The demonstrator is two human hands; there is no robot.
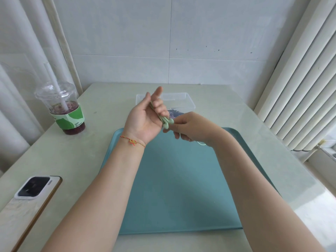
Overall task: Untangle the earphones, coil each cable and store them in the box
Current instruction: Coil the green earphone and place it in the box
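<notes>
While both hands met above the far edge of the teal tray [181, 179], the L hand [145, 122] was turned palm-up w/ index and thumb held out fairly straight and the other fingers [160, 108] curled over a pale green earphone [166, 122]. Its cable ran as a bundle of several strands along those curled fingers, from near the index base down toward the palm's heel; long axis ran from far-left to near-right, earbuds at the near-right end, poking out just past the little finger. R hand [190, 128] sat knuckles-up just beside the buds, fingers curled, fingertips touching or pinching the bud end; exact grip couldn't be told. A loop of green cable [201, 143] showed under the R wrist, over the tray.

Clear plastic box [183, 100] stood on the table [87, 142] just beyond the tray's far edge, partly hidden by the hands; a dark item inside, too blurred to identify.

Writing: a clear domed cup [63, 110] w/ a white straw and dark red drink stood nr the table's far-left corner; its green-and-white sleeve bore small print reading approx. "DARE TO BE FRESH", barely legible. A phone [32, 193] lay camera-side up at the table's near-left edge. L wrist wore a red-and-yellow string bracelet [133, 141].
</notes>
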